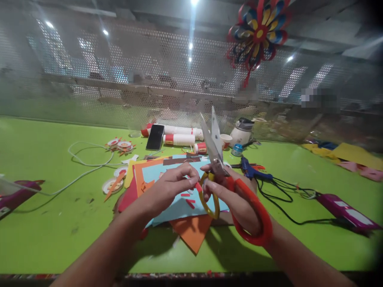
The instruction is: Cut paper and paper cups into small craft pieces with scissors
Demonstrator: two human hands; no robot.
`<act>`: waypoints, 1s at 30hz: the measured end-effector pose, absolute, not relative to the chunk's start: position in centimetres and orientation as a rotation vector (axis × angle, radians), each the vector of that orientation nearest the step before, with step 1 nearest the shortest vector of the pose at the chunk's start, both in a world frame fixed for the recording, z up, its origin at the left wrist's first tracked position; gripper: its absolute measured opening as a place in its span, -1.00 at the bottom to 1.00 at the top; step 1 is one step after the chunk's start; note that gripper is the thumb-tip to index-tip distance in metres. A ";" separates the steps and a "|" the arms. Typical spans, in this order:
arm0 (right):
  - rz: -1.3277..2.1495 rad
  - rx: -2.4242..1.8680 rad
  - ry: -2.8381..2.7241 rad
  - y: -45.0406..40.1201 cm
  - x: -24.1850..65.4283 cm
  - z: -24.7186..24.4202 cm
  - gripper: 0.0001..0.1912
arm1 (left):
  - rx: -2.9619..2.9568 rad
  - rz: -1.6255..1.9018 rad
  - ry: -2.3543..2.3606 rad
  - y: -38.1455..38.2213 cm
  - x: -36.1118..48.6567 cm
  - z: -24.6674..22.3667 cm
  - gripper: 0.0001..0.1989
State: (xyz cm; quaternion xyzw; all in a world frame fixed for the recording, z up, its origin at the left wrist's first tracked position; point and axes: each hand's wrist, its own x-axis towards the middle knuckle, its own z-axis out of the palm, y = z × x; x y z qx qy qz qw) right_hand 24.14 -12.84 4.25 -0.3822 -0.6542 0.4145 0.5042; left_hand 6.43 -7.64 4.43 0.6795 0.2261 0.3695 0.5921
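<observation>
Passage is available over bare green tabletop point(38, 239) front-left of the coloured paper stack point(194, 235); forward reach is obstructed by raised scissors point(211, 147), smartphone point(155, 138) and nested paper cups point(179, 140), rightward by the blue glue gun point(255, 172).

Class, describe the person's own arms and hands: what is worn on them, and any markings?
The left arm and right arm are bare as far as they show, with no sleeves in view. The left hand and right hand wear no gloves. No watch or bracelet shows, nor any clear marking.
</observation>
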 end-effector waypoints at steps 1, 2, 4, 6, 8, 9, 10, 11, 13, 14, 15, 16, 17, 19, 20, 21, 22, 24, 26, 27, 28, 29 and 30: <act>0.972 -0.955 -1.608 -12.9 24.0 4.5 -0.79 | 1.620 0.837 0.526 -7.7 6.4 4.6 -0.86; 0.944 -0.981 -1.638 -13.0 23.9 4.8 -0.79 | 1.665 0.818 0.535 -7.7 6.3 4.7 -0.85; 0.891 -1.016 -1.688 -13.0 23.6 5.1 -0.77 | 1.765 0.799 0.577 -7.7 6.2 4.9 -0.83; 0.843 -1.036 -1.716 -12.9 23.4 5.1 -0.78 | 1.842 0.802 0.628 -7.5 6.1 4.9 -0.82; 0.813 -1.053 -1.722 -12.6 23.2 4.8 -0.78 | 1.839 0.810 0.648 -7.4 6.1 4.7 -0.82; 0.801 -1.062 -1.713 -12.4 23.2 4.5 -0.78 | 1.794 0.812 0.640 -7.3 6.2 4.6 -0.82; 0.794 -1.063 -1.695 -12.3 23.2 4.2 -0.78 | 1.724 0.815 0.627 -7.3 6.3 4.4 -0.81; 0.796 -1.060 -1.667 -12.1 23.2 4.0 -0.77 | 1.637 0.818 0.614 -7.3 6.4 4.2 -0.81; 0.789 -1.057 -1.617 -12.0 23.2 3.5 -0.74 | 1.468 0.827 0.615 -7.3 6.8 3.8 -0.80; 0.771 -1.061 -1.606 -11.9 23.2 3.3 -0.73 | 1.413 0.838 0.633 -7.3 7.0 3.6 -0.80; 0.746 -1.068 -1.606 -11.9 23.2 3.2 -0.73 | 1.382 0.852 0.660 -7.3 7.2 3.4 -0.80; 0.716 -1.073 -1.612 -11.9 23.3 3.1 -0.73 | 1.365 0.865 0.688 -7.3 7.4 3.2 -0.80; 0.693 -1.077 -1.619 -11.9 23.3 2.9 -0.73 | 1.356 0.873 0.711 -7.3 7.5 3.1 -0.80; 0.691 -1.075 -1.623 -12.0 23.4 2.7 -0.73 | 1.335 0.869 0.742 -7.4 7.7 3.0 -0.80; 0.705 -1.071 -1.623 -12.0 23.4 2.5 -0.72 | 1.323 0.859 0.751 -7.4 7.7 2.9 -0.81; 0.717 -1.067 -1.623 -11.9 23.4 2.4 -0.72 | 1.314 0.855 0.758 -7.4 7.7 2.8 -0.81; 0.727 -1.064 -1.623 -11.9 23.4 2.4 -0.71 | 1.308 0.856 0.765 -7.5 7.7 2.8 -0.82; 0.729 -1.075 -1.623 -11.7 23.4 2.4 -0.72 | 1.302 0.872 0.777 -7.4 7.7 2.7 -0.82; 0.725 -1.090 -1.625 -11.7 23.4 2.8 -0.74 | 1.277 0.918 0.772 -7.3 7.5 2.9 -0.81; 0.725 -1.104 -1.636 -11.7 23.4 3.1 -0.74 | 1.251 0.960 0.763 -7.2 7.3 3.1 -0.81; 0.723 -1.121 -1.654 -11.8 23.4 3.4 -0.75 | 1.215 1.018 0.756 -7.0 7.1 3.3 -0.81; 0.721 -1.142 -1.686 -11.9 23.4 3.7 -0.75 | 1.170 1.090 0.753 -6.8 6.8 3.7 -0.82; 0.714 -1.167 -1.731 -12.0 23.4 4.0 -0.74 | 1.122 1.169 0.754 -6.5 6.4 4.1 -0.83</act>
